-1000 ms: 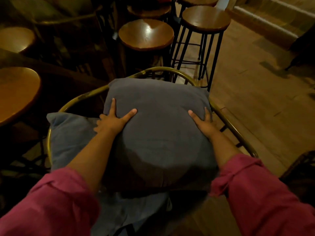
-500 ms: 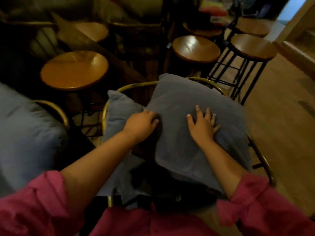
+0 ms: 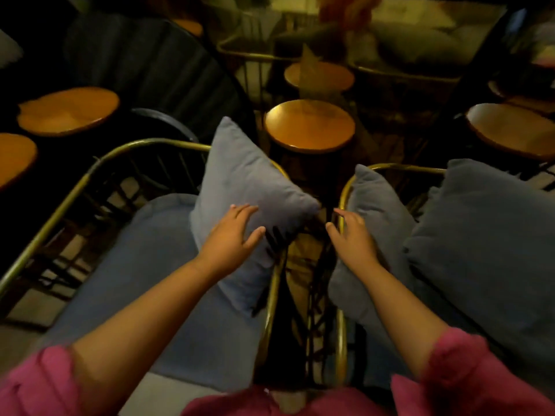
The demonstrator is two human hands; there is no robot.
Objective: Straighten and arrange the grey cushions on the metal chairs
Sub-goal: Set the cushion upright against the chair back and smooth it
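Note:
Two brass-framed metal chairs stand side by side, the left chair (image 3: 69,193) and the right chair (image 3: 342,202). A grey cushion (image 3: 240,181) leans upright against the left chair's right arm, above a grey seat cushion (image 3: 144,265). My left hand (image 3: 231,235) lies on that upright cushion's lower face, fingers spread. My right hand (image 3: 351,235) is open over a small grey cushion (image 3: 378,205) at the right chair's left rail. A large grey cushion (image 3: 486,235) fills the rest of the right chair.
Round wooden stools crowd the far side: one (image 3: 309,124) straight ahead between the chairs, others at left (image 3: 69,109) and right (image 3: 510,127). A dark chair back (image 3: 144,70) stands behind the left chair. A narrow gap with dark spokes (image 3: 309,280) separates the two chairs.
The view swung left from one chair to the gap between two. Both hands left the large cushion; the left now rests on the other chair's upright cushion, the right on the small cushion.

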